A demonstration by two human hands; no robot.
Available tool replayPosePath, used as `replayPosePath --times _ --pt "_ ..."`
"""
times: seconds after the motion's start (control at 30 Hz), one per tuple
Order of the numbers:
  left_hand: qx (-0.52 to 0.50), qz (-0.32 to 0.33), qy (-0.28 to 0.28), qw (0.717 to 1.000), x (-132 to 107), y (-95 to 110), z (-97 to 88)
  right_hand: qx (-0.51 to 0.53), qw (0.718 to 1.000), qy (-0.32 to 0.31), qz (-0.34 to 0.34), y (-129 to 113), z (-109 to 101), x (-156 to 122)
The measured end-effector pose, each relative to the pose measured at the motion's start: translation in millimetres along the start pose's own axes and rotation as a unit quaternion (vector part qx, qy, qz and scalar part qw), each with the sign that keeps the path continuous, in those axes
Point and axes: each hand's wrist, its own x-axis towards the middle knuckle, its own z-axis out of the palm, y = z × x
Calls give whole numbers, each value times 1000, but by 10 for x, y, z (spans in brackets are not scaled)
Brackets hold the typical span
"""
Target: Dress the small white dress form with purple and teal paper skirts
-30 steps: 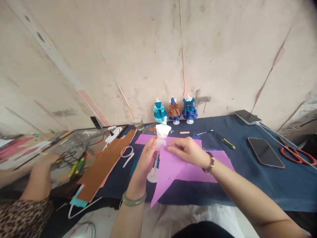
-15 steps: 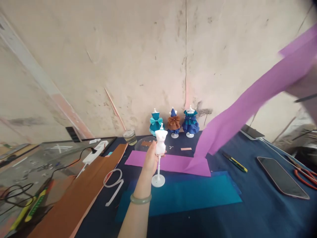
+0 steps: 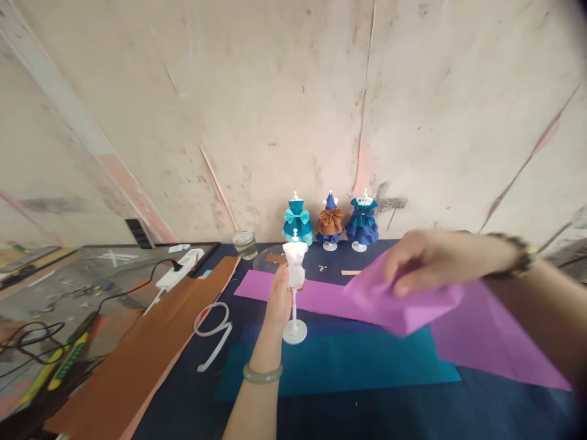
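Observation:
My left hand (image 3: 278, 296) is wrapped around a small white mannequin (image 3: 295, 263) on a round stand, holding it upright at the torso. Purple crepe paper (image 3: 495, 330) trails across the right of the table, and my right hand (image 3: 417, 263) pinches a bunched part of it. More of the purple strip lies flat behind the mannequin. Beneath it, nearer me, are teal sheets (image 3: 358, 357) with a blue one showing at their back edge. My right fingertips are slightly blurred.
Three dressed mannequins, one in teal (image 3: 297, 220), one in brown (image 3: 330, 223) and one in blue (image 3: 362, 226), stand by the wall. Left lie brown paper (image 3: 132, 348), a white tape coil (image 3: 213, 327) and a power strip (image 3: 180, 270). A glass (image 3: 245, 244) stands behind.
My right hand has come down and left from the upper right, bringing the purple paper low over the table, where it covers the right side. My left hand still holds the mannequin.

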Motion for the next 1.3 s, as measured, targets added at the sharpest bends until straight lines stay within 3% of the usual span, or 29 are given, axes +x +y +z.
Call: replayPosePath --times 0.03,0.07,0.17,0.23,0.4,0.47,0.67,0.83,1.13,1.3 --pt "5 15 5 1000 -30 -3 17 18 992 -119 -35 -34 224 62" --pt "11 29 11 999 -59 -4 33 43 967 -241 -74 -69 427 110" --pt "25 69 24 997 -131 25 67 68 942 -307 -120 -142 829 175" --pt "6 57 10 998 -161 69 78 97 945 -289 -119 -131 941 195" --pt "-72 -24 -37 996 -182 126 61 118 981 -112 -110 127 1127 293" --pt "-85 -52 -58 993 -176 94 43 108 985 -82 -108 249 1224 324" --pt "-38 -82 -112 990 -171 -61 24 104 987 -68 -102 438 1333 372" --pt "21 -72 -101 992 -261 -53 46 71 996 1 -60 526 1310 455" --pt "44 -64 -114 990 -255 -59 28 178 980 -75 -55 601 1302 473" --pt "19 -71 -115 991 -276 -34 49 110 991 -31 -73 607 1294 473"
